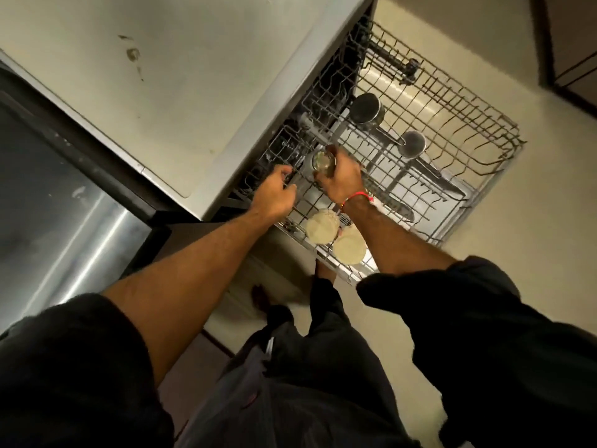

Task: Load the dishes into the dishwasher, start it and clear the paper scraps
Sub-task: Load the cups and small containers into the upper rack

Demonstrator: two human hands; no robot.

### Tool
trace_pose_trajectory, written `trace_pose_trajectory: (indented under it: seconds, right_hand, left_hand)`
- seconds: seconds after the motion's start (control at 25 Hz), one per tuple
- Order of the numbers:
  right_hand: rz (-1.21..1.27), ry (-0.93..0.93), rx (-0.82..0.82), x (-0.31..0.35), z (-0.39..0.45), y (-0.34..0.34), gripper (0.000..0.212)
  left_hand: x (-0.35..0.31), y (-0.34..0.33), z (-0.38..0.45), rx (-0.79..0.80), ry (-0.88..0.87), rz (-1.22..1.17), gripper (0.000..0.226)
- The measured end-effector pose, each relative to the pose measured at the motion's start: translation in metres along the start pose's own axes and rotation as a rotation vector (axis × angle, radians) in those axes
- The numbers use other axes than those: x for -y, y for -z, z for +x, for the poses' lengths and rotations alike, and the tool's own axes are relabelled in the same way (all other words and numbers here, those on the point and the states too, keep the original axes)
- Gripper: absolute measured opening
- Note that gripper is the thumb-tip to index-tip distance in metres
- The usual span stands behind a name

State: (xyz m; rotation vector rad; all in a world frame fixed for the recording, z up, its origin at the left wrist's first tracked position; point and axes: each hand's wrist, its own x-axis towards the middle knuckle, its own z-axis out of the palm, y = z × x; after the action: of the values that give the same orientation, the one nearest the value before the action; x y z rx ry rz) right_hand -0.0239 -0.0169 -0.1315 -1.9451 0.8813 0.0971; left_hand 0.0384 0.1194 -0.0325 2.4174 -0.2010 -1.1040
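Two hands are down in the pulled-out upper rack (pixel 478 176), and I start from the right hand (pixel 342 182): its fingers (pixel 339 153) are wrapped around a small clear glass (pixel 324 161), clasping it by the side wall from above, just over the rack wires near the worktop (pixel 161 92) edge. My left hand (pixel 274 195) is just beside it, fingers curled onto the wires at the rack's inner side; it seems to pinch a tine or steady the rack, though I cannot tell whether anything is actually held there. I judge the glass light, rigid, smooth and breakable, probably slick if wet, so I would keep the grip around the body rather than the rim and set it down between tines without knocking it on metal. It looks transparent, with a faint greenish glint inside; blur hides whether it is mouth-up or turned over. Nearer my body, two pale round bowls (pixel 321 226) sit in the rack, touching each other. Farther out lie a dark steel cup (pixel 366 108) and a ladle (pixel 412 143), with long utensils below. Loading looks partway done; no paper scraps are visible.
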Motion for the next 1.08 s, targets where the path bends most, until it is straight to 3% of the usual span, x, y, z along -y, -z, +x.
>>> trace_pose_trajectory:
  seconds: [0.28, 0.64, 0.92, 1.08]
  right_hand:
    - [-0.336, 0.130, 0.165, -0.010, 0.082, -0.062, 0.071]
    - [-0.748, 0.163, 0.185, -0.022, 0.091, -0.071, 0.070]
    - [-0.520, 0.196, 0.007, -0.023, 0.034, -0.032, 0.060]
    - [-0.242, 0.287, -0.063, -0.002, -0.034, -0.027, 0.039]
  left_hand:
    - [0.016, 0.006, 0.015, 0.130, -0.002, -0.011, 0.040]
    - [0.045, 0.011, 0.024, 0.209, 0.015, -0.050, 0.035]
    - [0.052, 0.016, 0.000, 0.130, -0.104, -0.017, 0.034]
    - [0.064, 0.023, -0.034, -0.076, -0.305, -0.088, 0.026]
